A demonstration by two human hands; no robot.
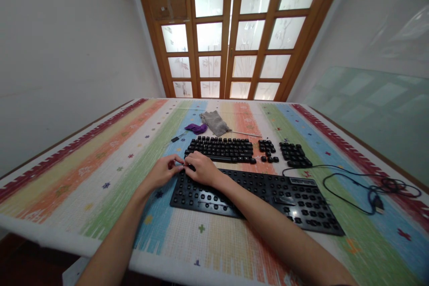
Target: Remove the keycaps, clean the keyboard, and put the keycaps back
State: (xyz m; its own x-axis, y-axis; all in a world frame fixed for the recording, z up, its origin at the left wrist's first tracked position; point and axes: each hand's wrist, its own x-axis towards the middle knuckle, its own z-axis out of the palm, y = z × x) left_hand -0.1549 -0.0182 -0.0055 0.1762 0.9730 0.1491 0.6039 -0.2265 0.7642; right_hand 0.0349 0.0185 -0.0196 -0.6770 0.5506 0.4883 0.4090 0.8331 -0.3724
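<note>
A black keyboard base [281,196] with its keycaps removed lies on the striped tablecloth [110,174] in front of me. Behind it, the black keycaps [223,148] are laid out in keyboard order, with two smaller groups [268,151] [295,154] to the right. My left hand [164,171] and my right hand [201,167] meet at the base's far left corner, fingers curled and pinched together. What they pinch is too small to make out.
A grey cloth [215,122], a purple cloth [196,128], a small black-handled tool [177,138] and a thin stick [246,133] lie behind the keycaps. The keyboard's cable [362,187] coils at the right. A wooden glazed door [231,31] stands beyond the table.
</note>
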